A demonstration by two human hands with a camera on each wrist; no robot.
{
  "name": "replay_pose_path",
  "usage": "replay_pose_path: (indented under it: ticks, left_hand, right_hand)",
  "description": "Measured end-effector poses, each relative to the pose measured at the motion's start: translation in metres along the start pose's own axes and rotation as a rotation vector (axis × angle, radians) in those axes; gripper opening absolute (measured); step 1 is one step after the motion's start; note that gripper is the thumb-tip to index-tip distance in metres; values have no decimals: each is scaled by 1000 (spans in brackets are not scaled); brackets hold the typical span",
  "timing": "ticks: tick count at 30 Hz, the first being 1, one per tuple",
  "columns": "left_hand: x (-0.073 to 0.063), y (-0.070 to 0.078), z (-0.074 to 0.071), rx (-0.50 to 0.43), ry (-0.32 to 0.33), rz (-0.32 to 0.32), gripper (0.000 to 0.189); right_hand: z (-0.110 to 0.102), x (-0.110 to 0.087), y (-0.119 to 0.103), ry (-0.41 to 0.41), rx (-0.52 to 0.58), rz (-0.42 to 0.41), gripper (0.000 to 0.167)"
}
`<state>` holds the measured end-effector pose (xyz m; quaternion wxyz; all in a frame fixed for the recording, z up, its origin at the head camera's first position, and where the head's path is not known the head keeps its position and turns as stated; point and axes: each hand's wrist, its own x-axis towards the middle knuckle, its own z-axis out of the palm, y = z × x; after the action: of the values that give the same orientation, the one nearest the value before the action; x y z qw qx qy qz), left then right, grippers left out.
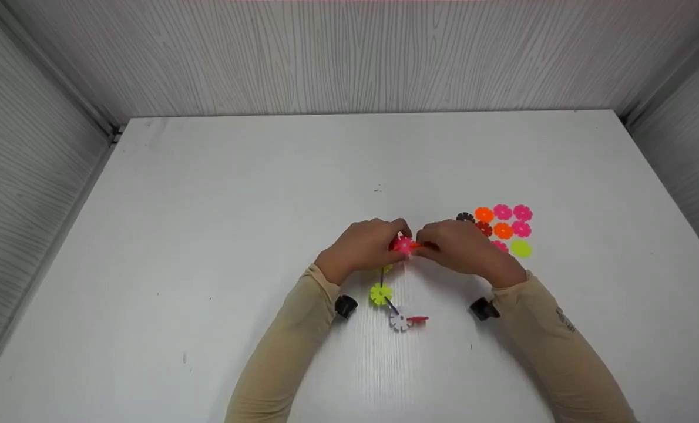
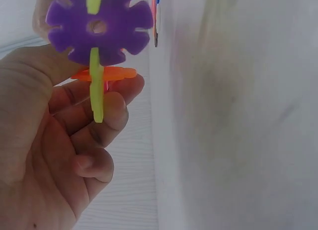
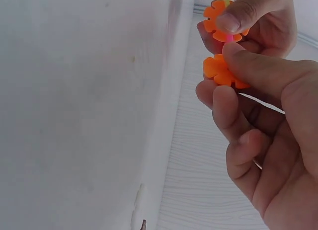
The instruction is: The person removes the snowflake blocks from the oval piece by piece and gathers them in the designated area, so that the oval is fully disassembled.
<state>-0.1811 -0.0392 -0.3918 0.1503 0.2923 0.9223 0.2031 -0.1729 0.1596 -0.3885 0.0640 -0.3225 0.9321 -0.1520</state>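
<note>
My left hand (image 1: 366, 245) pinches an orange slotted flower disc (image 3: 212, 22) at the upper end of a chain of interlocked discs. Thumb and fingertips of my right hand (image 1: 462, 247) pinch another orange flower disc (image 3: 215, 69). Between the two hands stands a pink flower disc (image 1: 405, 245), meeting the right hand's disc at its edge. Below the left hand the chain runs down through a purple disc (image 2: 121, 29), a yellow-green disc (image 1: 380, 294) and a white disc (image 1: 399, 321), ending in a red disc (image 1: 418, 318) seen edge-on.
Loose flower discs lie in rows beside and partly behind the right hand: black (image 1: 464, 217), orange (image 1: 484, 214), pink (image 1: 523, 212), dark red (image 1: 483, 229) and yellow-green (image 1: 521, 248). They rest on a white table (image 1: 238, 176) with grey wood-grain panels (image 1: 349, 59) around it.
</note>
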Motion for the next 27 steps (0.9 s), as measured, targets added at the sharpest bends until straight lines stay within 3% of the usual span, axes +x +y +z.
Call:
replay_pose_path:
  ticks: [9, 16, 21, 27]
  left_hand:
    - [0, 2, 0, -3, -7, 10, 39]
    - [-1, 0, -2, 31, -9, -31, 39]
    - [-1, -1, -5, 26, 3, -33, 40]
    - [0, -6, -4, 25, 2, -46, 39]
  right_hand:
    - [-1, -2, 5, 21, -4, -54, 13]
    - [-2, -4, 8, 160, -41, -100, 17]
    - [-6, -7, 21, 78, 84, 42, 9]
    - [-22, -12, 35, -15, 246, 216, 27]
